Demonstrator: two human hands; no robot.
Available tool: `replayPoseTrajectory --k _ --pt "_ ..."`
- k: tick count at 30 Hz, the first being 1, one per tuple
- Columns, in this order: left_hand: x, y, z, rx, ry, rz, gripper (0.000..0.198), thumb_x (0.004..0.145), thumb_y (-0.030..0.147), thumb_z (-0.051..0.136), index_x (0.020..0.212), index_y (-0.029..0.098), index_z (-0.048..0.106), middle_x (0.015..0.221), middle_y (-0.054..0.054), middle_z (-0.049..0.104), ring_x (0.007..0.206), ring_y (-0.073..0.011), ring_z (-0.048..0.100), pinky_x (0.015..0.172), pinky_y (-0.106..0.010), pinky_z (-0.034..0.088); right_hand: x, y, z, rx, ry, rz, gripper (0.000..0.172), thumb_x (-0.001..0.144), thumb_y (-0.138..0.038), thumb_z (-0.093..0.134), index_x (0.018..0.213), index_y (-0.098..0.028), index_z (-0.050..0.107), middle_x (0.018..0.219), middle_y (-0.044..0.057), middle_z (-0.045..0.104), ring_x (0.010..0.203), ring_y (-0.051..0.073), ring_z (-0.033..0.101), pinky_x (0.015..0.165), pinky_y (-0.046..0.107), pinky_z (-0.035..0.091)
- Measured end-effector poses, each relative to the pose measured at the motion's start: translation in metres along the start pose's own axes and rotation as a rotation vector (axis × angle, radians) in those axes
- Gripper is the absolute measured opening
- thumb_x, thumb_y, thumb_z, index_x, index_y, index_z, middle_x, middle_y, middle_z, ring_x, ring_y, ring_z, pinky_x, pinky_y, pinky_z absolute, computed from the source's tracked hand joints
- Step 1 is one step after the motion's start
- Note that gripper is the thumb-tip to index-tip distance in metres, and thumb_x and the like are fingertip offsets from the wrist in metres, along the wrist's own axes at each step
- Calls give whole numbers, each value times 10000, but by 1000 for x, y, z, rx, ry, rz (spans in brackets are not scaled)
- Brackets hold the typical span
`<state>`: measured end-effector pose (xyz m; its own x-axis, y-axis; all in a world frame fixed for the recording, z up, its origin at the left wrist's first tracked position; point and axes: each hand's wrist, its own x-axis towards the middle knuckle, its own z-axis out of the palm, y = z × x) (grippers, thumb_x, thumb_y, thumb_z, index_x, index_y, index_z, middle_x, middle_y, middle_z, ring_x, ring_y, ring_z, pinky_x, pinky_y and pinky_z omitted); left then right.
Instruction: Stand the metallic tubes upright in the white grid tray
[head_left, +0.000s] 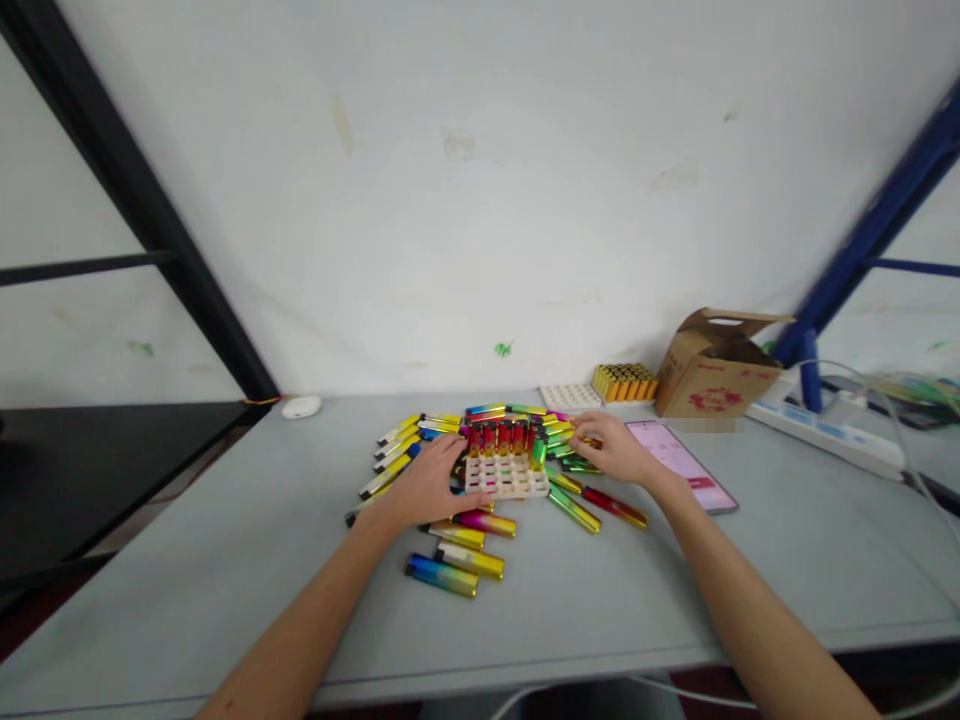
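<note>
The left hand (433,482) clasps the part-filled tray (507,482) on the bench (570,620) while the right hand (611,447), fingers bent, any hold unclear, reaches among loose tubes (574,508), filling seemingly underway, next calling for upright placement.

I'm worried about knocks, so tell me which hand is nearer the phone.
Right. The right hand is just beside the phone; the left hand is farther away, at the left end of the white tray.
</note>
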<state>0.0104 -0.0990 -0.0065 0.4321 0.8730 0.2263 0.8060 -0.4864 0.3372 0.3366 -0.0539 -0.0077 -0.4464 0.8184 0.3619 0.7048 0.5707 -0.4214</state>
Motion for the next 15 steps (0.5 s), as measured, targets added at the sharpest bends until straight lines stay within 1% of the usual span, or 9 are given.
replayPoseTrajectory --k 3,7,11,15 --pt "0 1 -1 0 -1 -9 811 687 681 689 1277 141 556 1382 -215 530 1294 -390 476 1079 -524 389 -2 1 1 18 6 9 180 825 -280 602 744 -184 731 1112 126 693 1087 273 620 966 412 437" --pt "0 1 -1 -13 7 -8 805 680 688 684 1254 135 568 1363 -222 545 1283 -401 482 1071 -545 391 -4 -1 1 59 -41 3 151 812 -256 628 753 -191 751 1193 137 660 1164 282 592 988 425 429" --pt "1 -3 2 -30 32 11 791 682 691 677 1244 144 570 1338 -214 566 1258 -402 506 1057 -555 400 -5 -4 -2 74 -82 11 134 798 -257 650 786 -202 772 1178 127 671 1248 295 539 1025 440 401" --pt "2 -6 3 -10 28 24 788 691 686 672 1246 137 566 1334 -219 568 1254 -407 507 1051 -559 405 -6 -6 -4 82 -108 -7 123 789 -266 668 781 -206 776 1123 118 692 1266 298 520 1029 438 391"
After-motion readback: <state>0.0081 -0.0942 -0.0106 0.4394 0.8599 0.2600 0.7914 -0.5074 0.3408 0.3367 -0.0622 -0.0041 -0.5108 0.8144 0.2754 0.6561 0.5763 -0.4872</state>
